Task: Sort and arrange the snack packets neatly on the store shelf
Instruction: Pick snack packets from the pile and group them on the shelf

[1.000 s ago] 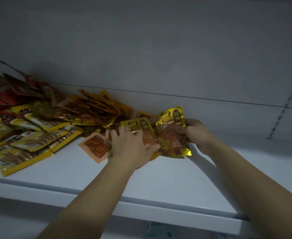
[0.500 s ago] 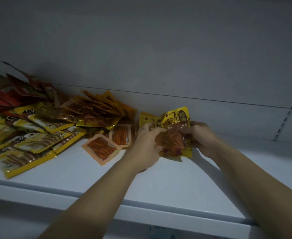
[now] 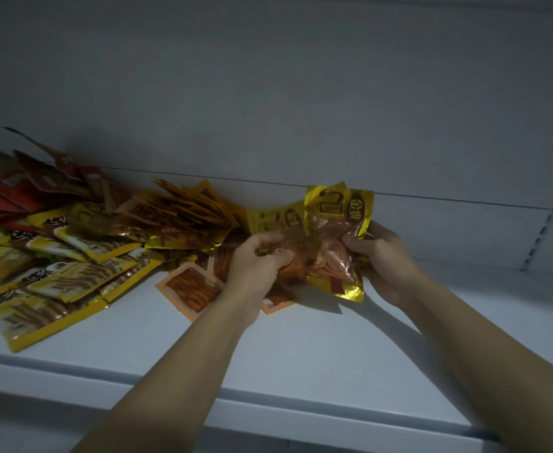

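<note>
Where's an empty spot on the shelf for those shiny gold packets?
For the shiny gold foil packets, the white shelf is bare right of the right hand, as far as the slotted upright strip, and along its front edge under the forearms. The left side is crowded: long yellow packets, red packets and flat orange packets overlap there.

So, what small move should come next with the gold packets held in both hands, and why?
Probably square the bunch first: the left hand and right hand both grip the gold packets over the shelf, and their top edges stand uneven, one higher. Aligned, they could go down as a neat stack on the bare shelf surface in front.
</note>
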A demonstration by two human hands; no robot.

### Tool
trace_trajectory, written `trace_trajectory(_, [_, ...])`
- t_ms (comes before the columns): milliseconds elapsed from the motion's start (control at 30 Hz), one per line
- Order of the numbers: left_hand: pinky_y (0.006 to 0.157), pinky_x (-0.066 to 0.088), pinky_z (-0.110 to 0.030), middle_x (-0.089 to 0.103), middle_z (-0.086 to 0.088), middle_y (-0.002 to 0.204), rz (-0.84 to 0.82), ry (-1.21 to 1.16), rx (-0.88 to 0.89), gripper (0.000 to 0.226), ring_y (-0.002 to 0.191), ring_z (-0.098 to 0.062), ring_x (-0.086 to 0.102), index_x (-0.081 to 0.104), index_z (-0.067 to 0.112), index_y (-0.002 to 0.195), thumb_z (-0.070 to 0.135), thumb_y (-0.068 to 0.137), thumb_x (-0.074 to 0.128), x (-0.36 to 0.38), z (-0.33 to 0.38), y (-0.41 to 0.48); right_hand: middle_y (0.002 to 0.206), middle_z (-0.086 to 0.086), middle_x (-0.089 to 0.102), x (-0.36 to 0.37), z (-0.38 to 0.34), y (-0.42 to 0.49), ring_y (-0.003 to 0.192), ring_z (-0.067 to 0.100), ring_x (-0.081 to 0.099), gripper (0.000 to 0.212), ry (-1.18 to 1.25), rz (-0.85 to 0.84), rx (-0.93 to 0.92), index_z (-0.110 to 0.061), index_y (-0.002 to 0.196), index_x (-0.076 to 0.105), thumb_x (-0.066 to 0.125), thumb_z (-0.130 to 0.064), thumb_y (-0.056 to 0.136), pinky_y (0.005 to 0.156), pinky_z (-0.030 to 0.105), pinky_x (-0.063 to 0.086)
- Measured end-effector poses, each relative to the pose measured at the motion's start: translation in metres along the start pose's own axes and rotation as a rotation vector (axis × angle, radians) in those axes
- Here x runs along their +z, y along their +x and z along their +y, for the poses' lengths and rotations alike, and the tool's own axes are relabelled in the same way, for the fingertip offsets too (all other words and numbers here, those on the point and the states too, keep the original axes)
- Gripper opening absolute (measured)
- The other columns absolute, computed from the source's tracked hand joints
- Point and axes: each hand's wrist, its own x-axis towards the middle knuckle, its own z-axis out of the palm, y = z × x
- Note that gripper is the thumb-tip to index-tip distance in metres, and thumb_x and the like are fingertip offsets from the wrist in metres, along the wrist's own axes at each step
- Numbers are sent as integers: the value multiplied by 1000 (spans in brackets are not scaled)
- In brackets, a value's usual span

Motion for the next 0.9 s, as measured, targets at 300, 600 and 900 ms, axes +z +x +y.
trace_trajectory(300, [76, 61, -42, 67, -2, 115, -103, -66, 178, 46, 103, -22, 68, 70, 36, 94, -7, 78, 75, -6, 4, -2, 82, 11, 70, -1, 2, 2, 67, 24, 65, 19, -100, 119, 50, -3, 107, 65, 58, 3, 90, 64, 35, 56])
trace_trajectory(600, [98, 52, -51, 52, 3, 134, -160, 145, 126, 78, 124, -22, 54, 31, 40, 138, 13, 83, 79, -3, -3, -5, 95, 8, 73, 17, 5, -10, 77, 21, 69, 19, -39, -129, -28, -5, 113, 64, 59, -3, 94, 61, 29, 55])
trace_trajectory(900, [84, 60, -46, 74, -5, 108, -83, 88, -18, 58, 94, -23, 72, 63, 17, 116, 15, 65, 92, -3, -2, 0, 101, -7, 71, 21, 13, -12, 89, 1, 70, 74, -406, -248, -166, -22, 115, 53, 94, -24, 53, 67, 16, 53])
